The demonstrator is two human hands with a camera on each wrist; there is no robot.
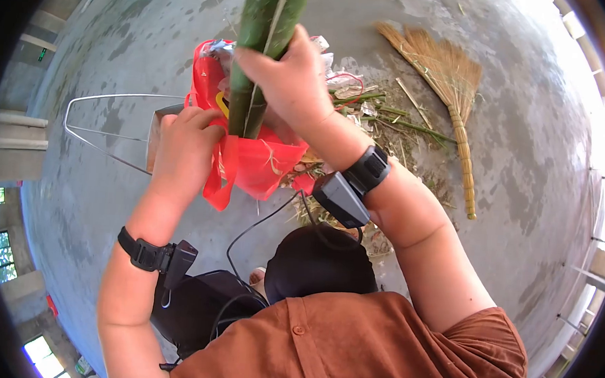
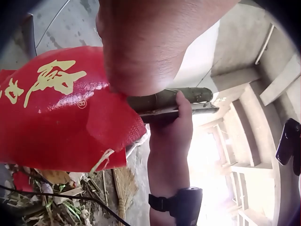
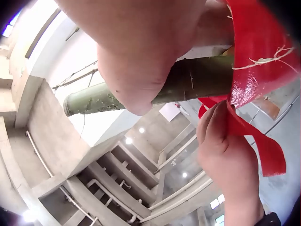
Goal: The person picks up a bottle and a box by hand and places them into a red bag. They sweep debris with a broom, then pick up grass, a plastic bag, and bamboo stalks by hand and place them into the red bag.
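A red bag (image 1: 266,166) with yellow characters, seen on its side in the left wrist view (image 2: 51,117), stands with its mouth up. Two green bamboo pieces (image 1: 256,97) stand upright side by side, their lower ends inside the bag. The right hand (image 1: 294,79) grips them around the middle, thumb on one side. The left hand (image 1: 188,145) pinches the bag's rim beside its handle (image 3: 263,150); its fingertips are partly hidden in the head view. In the right wrist view, the bamboo (image 3: 197,80) passes behind the right hand (image 3: 136,61).
A straw broom (image 1: 458,94) lies at the right on the grey floor. Plant scraps and litter (image 1: 381,125) are heaped right of the bag. A box edge (image 1: 156,137) and a bent metal frame (image 1: 71,108) are at the left. Black cables (image 1: 235,237) hang near the knees.
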